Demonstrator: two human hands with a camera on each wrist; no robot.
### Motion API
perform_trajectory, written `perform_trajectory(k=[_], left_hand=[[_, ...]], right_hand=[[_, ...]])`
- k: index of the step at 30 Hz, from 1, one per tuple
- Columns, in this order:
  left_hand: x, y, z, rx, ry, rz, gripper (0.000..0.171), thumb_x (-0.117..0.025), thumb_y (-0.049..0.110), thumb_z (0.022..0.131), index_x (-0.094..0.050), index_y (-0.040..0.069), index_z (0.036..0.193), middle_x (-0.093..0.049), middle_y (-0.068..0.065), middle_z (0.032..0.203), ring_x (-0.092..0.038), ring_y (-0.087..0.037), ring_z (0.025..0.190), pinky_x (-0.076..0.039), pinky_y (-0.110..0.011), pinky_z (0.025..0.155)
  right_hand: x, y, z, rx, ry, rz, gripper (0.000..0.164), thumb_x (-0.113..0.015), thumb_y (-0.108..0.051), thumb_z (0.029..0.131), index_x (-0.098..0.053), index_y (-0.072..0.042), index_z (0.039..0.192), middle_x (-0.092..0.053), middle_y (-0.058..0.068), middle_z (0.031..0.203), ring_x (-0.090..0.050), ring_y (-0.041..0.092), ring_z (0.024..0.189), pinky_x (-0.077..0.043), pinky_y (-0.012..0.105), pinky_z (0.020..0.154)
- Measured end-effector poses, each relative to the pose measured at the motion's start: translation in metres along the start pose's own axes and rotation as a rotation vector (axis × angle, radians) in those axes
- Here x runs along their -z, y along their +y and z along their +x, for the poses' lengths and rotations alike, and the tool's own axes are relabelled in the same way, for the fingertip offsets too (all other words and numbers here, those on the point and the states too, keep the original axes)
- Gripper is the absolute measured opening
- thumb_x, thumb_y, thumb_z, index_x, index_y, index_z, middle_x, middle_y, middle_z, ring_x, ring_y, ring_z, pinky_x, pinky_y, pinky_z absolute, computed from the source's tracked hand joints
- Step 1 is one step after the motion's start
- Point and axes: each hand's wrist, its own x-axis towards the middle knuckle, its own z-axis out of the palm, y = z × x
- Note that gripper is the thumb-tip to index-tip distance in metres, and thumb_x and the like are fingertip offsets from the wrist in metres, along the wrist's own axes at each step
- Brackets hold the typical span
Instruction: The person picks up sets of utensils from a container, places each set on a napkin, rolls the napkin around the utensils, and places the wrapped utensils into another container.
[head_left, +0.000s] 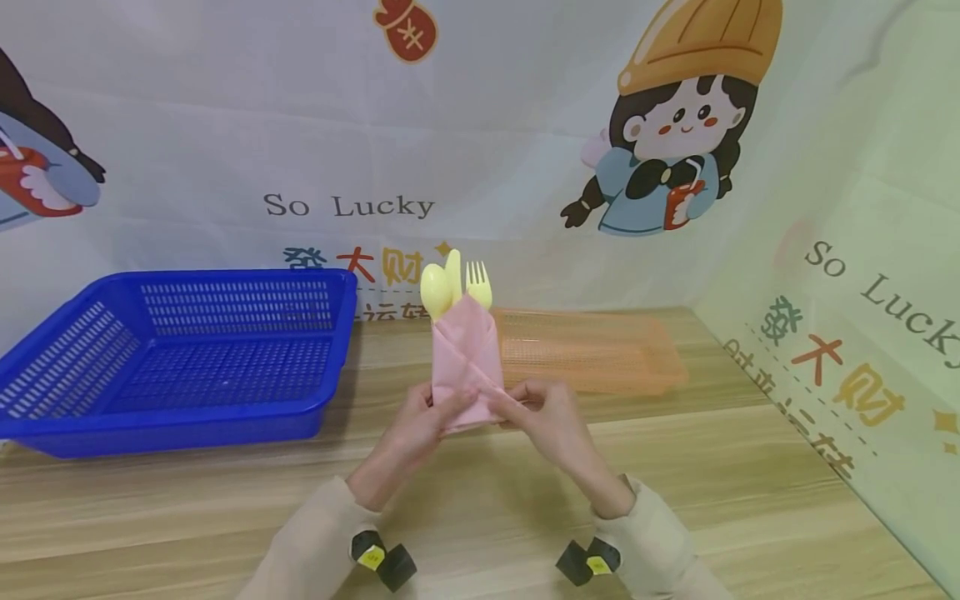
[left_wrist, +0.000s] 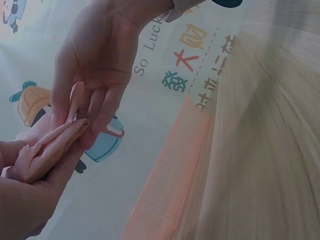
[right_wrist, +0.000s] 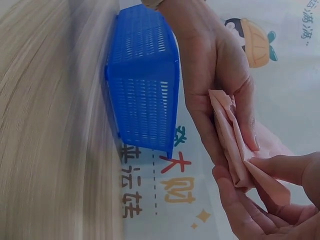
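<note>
A pink napkin (head_left: 467, 358), folded into a pouch, is held up in front of me above the table. Out of its top stick a pale yellow spoon (head_left: 436, 289), a knife (head_left: 453, 271) and a fork (head_left: 477, 282); their lower parts are hidden in the folds. My left hand (head_left: 420, 425) grips the pouch's lower left, thumb across the front and fingers behind. At the lower right corner my right hand (head_left: 551, 421) pinches a pointed flap of the napkin between thumb and fingers. In the right wrist view the folded layers (right_wrist: 232, 142) show edge-on.
On the left of the wooden table (head_left: 480, 517) stands a blue plastic basket (head_left: 168, 421). A shallow orange basket (head_left: 667, 358) lies behind the right hand. Printed cloth (head_left: 480, 142) hangs at the back and on the right side.
</note>
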Motion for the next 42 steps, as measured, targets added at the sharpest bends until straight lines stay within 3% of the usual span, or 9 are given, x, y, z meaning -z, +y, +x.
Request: perform_trajectory(k=[5,13,20,23,27,29,31,35,42], left_hand=[[0.003,0.001,0.000,-0.009,-0.044,0.015,0.028,-0.054,0.006,0.086,-0.050,-0.013,0.106,-0.062,0.002,0.079,-0.057,-0.006,0.070,-0.047,-0.019,0.065],[0.005,0.007,-0.002,-0.014,-0.027,0.033,0.027,-0.054,0.002,0.084,-0.048,-0.013,0.105,-0.060,0.002,0.078,-0.056,-0.006,0.068,-0.047,-0.019,0.063],[0.006,0.010,0.000,-0.002,-0.001,0.025,0.028,-0.054,0.001,0.084,-0.047,-0.014,0.107,-0.060,0.001,0.079,-0.057,-0.007,0.069,-0.048,-0.018,0.063],[0.006,0.009,-0.001,0.004,0.034,0.065,0.028,-0.056,0.003,0.084,-0.050,-0.012,0.106,-0.061,0.000,0.079,-0.056,-0.007,0.068,-0.047,-0.019,0.062],[0.003,0.006,-0.002,0.008,0.075,0.091,0.027,-0.057,0.005,0.083,-0.052,-0.010,0.105,-0.062,-0.004,0.082,-0.056,-0.008,0.069,-0.047,-0.020,0.062],[0.002,0.005,-0.002,0.007,0.090,0.095,0.026,-0.057,0.004,0.083,-0.053,-0.009,0.105,-0.063,-0.006,0.084,-0.057,-0.009,0.070,-0.047,-0.021,0.064],[0.000,0.005,-0.002,-0.002,0.100,0.082,0.026,-0.057,0.003,0.083,-0.054,-0.009,0.105,-0.063,-0.009,0.087,-0.058,-0.009,0.071,-0.048,-0.022,0.065],[-0.002,0.006,-0.002,-0.009,0.120,0.055,0.025,-0.057,0.002,0.083,-0.054,-0.009,0.105,-0.063,-0.009,0.088,-0.059,-0.009,0.072,-0.048,-0.023,0.067],[-0.004,0.007,-0.003,0.016,0.159,0.035,0.027,-0.060,0.005,0.082,-0.054,-0.008,0.105,-0.063,-0.008,0.087,-0.058,-0.009,0.072,-0.048,-0.022,0.066]], right_hand=[[0.000,-0.001,0.000,-0.008,-0.001,0.015,0.013,-0.066,-0.007,0.078,-0.063,0.006,0.077,-0.066,0.015,0.075,-0.066,0.021,0.065,-0.053,0.029,0.067],[0.005,0.005,0.003,-0.004,-0.090,0.093,0.019,-0.064,-0.011,0.081,-0.062,0.006,0.086,-0.067,0.017,0.084,-0.066,0.027,0.073,-0.049,0.035,0.079],[0.006,0.006,0.003,0.090,-0.084,0.097,0.020,-0.061,-0.010,0.083,-0.058,0.010,0.086,-0.065,0.021,0.079,-0.065,0.029,0.068,-0.053,0.030,0.065],[0.001,0.006,0.001,0.244,0.052,-0.129,0.020,-0.066,-0.012,0.079,-0.056,0.005,0.084,-0.062,0.014,0.076,-0.060,0.022,0.067,-0.051,0.024,0.061],[-0.008,0.009,-0.001,0.656,0.242,-0.511,0.015,-0.069,-0.006,0.075,-0.057,0.001,0.080,-0.053,0.007,0.078,-0.049,0.017,0.072,-0.045,0.023,0.061],[-0.012,0.010,-0.002,0.862,0.267,-0.606,0.009,-0.066,-0.001,0.075,-0.060,0.001,0.081,-0.054,0.008,0.081,-0.050,0.019,0.074,-0.044,0.024,0.064],[-0.015,0.012,-0.002,0.984,0.260,-0.646,0.009,-0.063,0.002,0.075,-0.064,0.001,0.084,-0.056,0.008,0.085,-0.051,0.019,0.077,-0.045,0.024,0.066],[-0.017,0.016,-0.003,1.053,0.251,-0.702,0.024,-0.064,0.006,0.071,-0.064,0.004,0.095,-0.057,0.011,0.091,-0.054,0.020,0.079,-0.047,0.024,0.068],[-0.022,0.019,-0.009,1.004,0.285,-0.803,0.032,-0.065,0.007,0.068,-0.059,0.009,0.099,-0.053,0.014,0.091,-0.053,0.021,0.079,-0.048,0.024,0.068]])
